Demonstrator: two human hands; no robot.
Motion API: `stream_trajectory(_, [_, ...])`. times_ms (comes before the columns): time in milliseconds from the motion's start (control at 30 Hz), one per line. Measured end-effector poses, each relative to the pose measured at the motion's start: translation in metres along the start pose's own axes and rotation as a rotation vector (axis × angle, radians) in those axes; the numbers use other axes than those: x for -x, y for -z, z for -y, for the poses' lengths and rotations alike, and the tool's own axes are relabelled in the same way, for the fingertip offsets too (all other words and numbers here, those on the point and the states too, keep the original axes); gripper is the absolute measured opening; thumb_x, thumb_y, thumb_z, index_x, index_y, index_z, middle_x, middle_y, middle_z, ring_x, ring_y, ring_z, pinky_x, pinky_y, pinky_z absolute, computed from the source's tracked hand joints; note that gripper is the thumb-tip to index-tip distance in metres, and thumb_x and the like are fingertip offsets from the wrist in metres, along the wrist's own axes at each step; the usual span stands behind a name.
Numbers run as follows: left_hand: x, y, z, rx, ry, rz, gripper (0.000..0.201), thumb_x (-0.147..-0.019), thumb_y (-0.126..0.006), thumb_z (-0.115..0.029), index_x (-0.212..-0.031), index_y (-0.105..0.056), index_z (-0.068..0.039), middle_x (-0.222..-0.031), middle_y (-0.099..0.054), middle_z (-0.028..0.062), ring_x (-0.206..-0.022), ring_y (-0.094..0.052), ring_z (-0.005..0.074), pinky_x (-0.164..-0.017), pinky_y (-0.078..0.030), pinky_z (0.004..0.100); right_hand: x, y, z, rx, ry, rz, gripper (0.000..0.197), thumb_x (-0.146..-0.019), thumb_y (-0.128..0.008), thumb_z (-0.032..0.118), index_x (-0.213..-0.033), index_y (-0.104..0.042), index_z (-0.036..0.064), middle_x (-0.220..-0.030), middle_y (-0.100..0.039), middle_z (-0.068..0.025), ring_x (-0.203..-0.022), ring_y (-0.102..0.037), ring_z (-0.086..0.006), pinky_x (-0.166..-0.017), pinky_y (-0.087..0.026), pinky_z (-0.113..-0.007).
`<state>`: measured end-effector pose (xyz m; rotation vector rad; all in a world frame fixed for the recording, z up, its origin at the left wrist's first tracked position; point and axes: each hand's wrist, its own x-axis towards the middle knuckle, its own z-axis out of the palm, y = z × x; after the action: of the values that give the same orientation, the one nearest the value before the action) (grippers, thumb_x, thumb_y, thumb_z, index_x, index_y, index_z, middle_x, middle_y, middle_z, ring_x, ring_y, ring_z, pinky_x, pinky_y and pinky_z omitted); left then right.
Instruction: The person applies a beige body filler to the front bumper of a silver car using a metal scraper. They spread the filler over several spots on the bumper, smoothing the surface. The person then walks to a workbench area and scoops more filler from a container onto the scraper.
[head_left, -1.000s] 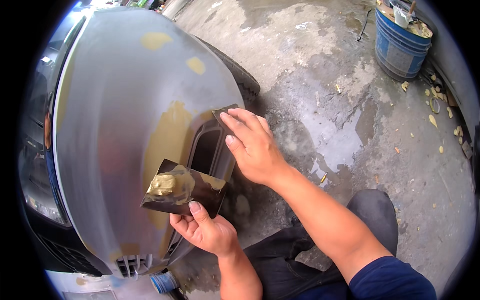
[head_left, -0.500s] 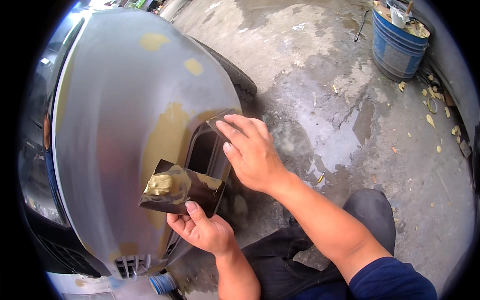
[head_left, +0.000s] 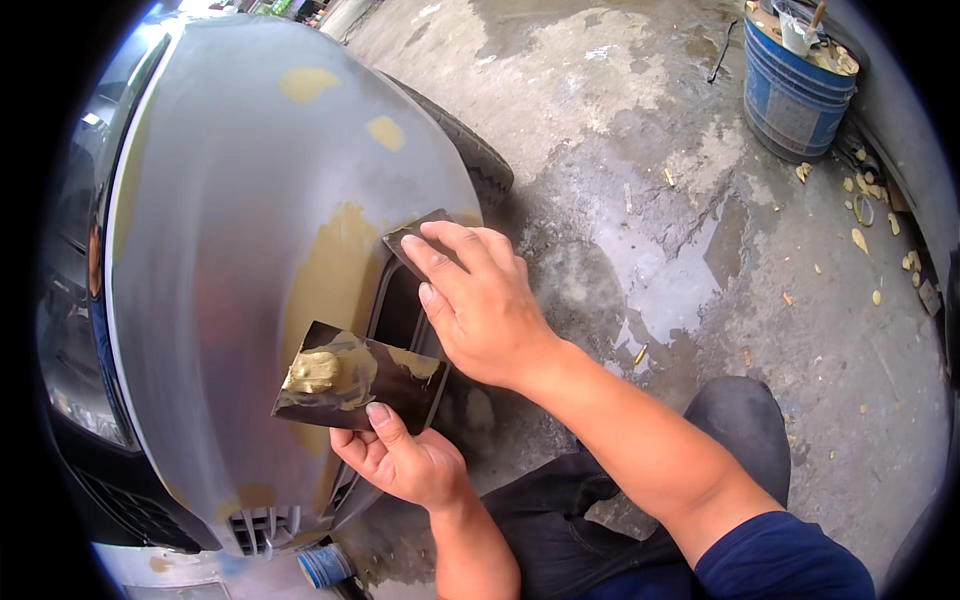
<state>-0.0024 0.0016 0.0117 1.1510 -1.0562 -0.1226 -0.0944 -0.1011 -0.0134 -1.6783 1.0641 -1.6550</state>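
Note:
A dark flat plate (head_left: 405, 392) rests in my left hand (head_left: 408, 462), thumb on top and fingers beneath. On it sits a lump of yellow-olive body filler (head_left: 314, 371), with more smeared around. My right hand (head_left: 490, 300) pinches a small dark spreader (head_left: 418, 240), its edge at the grey bumper (head_left: 235, 250) just above the rectangular opening (head_left: 402, 308). A broad patch of the same filler (head_left: 332, 255) covers the bumper left of that opening. Fingers hide part of the spreader, and whether it presses on the surface I cannot tell.
Two smaller filler spots (head_left: 385, 132) mark the upper bumper, and a tyre (head_left: 470, 150) shows behind it. At the far right stands a blue bucket (head_left: 795, 95), with yellowish scraps (head_left: 860, 240) scattered on the wet concrete floor. A small blue can (head_left: 325, 567) lies under the bumper.
My right hand has moved left with the spreader, further onto the bumper above the opening. The left hand and its plate have shifted only slightly left.

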Motion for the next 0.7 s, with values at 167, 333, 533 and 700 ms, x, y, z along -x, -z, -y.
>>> stream_trajectory(167, [0.000,-0.001,-0.001,0.001,-0.014,-0.008,0.030,-0.098,-0.052,-0.005,-0.126,-0.045,0.003,-0.120,-0.059,0.0125,-0.109,-0.056,0.0177,-0.098,-0.045,0.0328,0.009,0.006,-0.007,0.062,0.018,0.037,0.038,-0.088,-0.058,0.010,-0.126,-0.059,0.0068,-0.129,-0.053,-0.0098,-0.116,-0.048,-0.0337,-0.095,-0.041,-0.045])
stream_trajectory(333, [0.001,-0.001,-0.003,0.012,-0.022,0.000,0.029,-0.098,-0.052,-0.006,-0.125,-0.045,0.002,-0.119,-0.059,0.0118,-0.108,-0.057,0.0173,-0.097,-0.045,0.0325,-0.001,0.003,-0.001,0.002,0.000,0.015,0.039,-0.087,-0.060,0.010,-0.126,-0.059,0.0077,-0.131,-0.052,-0.0087,-0.116,-0.048,-0.0346,-0.095,-0.040,-0.046])
stream_trajectory(533, [-0.002,0.004,-0.002,-0.007,-0.021,-0.030,0.029,-0.098,-0.052,-0.006,-0.125,-0.046,0.003,-0.118,-0.060,0.0117,-0.106,-0.057,0.0171,-0.095,-0.045,0.0323,0.008,0.007,-0.002,0.073,0.074,0.029,0.041,-0.085,-0.062,0.009,-0.126,-0.059,0.0088,-0.130,-0.053,-0.0089,-0.114,-0.047,-0.0372,-0.093,-0.040,-0.048])
stream_trajectory(700, [0.000,0.002,-0.002,0.000,-0.035,-0.029,0.029,-0.098,-0.052,-0.006,-0.125,-0.047,0.003,-0.118,-0.060,0.0113,-0.106,-0.057,0.0167,-0.095,-0.045,0.0319,0.001,-0.002,-0.002,0.080,0.113,-0.021,0.040,-0.084,-0.062,0.011,-0.124,-0.060,0.0101,-0.129,-0.050,-0.0075,-0.112,-0.045,-0.0403,-0.088,-0.040,-0.051])
